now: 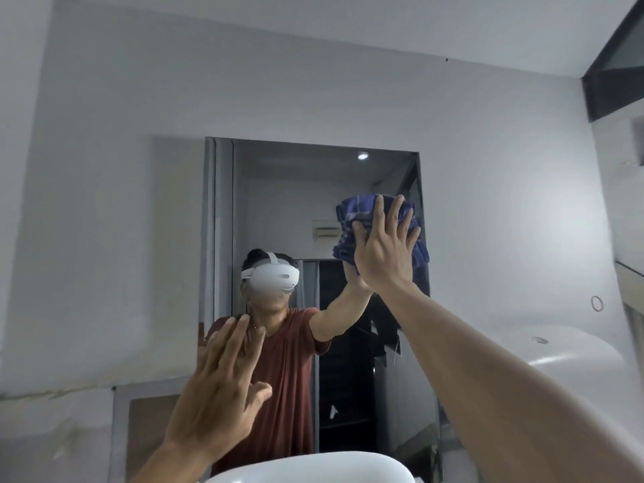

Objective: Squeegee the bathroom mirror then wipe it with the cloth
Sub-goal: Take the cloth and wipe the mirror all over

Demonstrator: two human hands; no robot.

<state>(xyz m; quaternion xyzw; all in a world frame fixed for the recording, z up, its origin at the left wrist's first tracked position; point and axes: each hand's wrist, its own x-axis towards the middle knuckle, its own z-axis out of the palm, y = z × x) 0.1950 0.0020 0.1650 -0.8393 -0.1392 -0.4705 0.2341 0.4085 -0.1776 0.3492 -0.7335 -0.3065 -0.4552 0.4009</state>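
Note:
The bathroom mirror (278, 210) hangs on the grey wall straight ahead, tall and frameless. My right hand (383, 245) presses a crumpled blue cloth (352, 210) flat against the mirror's upper right part, fingers spread over it. Part of the cloth hangs past the mirror's right edge. My left hand (219, 388) is raised in front of the mirror's lower left corner, fingers apart and holding nothing; I cannot tell whether it touches the glass. The mirror reflects a person in a red shirt with a white headset. No squeegee is in view.
A white washbasin rim (306, 468) lies below the mirror at the bottom edge. A white curved fixture (564, 357) sits at the right. A dark window frame (613, 81) is high on the right. A small ring hook (597, 303) hangs on the wall.

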